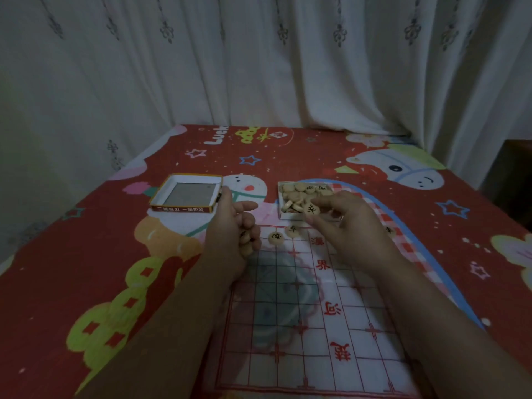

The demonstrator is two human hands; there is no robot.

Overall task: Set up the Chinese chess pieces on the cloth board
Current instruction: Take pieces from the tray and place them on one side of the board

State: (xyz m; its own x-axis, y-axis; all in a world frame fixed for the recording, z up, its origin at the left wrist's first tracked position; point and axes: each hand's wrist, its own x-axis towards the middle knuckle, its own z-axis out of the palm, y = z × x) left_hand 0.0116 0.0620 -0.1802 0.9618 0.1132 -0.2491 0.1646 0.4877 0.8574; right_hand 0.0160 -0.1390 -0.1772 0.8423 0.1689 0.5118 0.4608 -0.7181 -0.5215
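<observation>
The cloth board (311, 312) lies under both forearms. The right hand (354, 226) pinches a black-marked piece (313, 209) over the near edge of the box of pieces (299, 191). Two placed pieces (276, 238) sit between the hands. The left hand (233, 228) stretches its thumb and forefinger, with the other fingers curled; I cannot tell whether they hold anything. The box lid (187, 194) lies just beyond it.

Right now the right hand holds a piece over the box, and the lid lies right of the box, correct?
No. The right hand holds a piece over the box, but the lid lies left of the box, not right; the head view shows it.
</observation>
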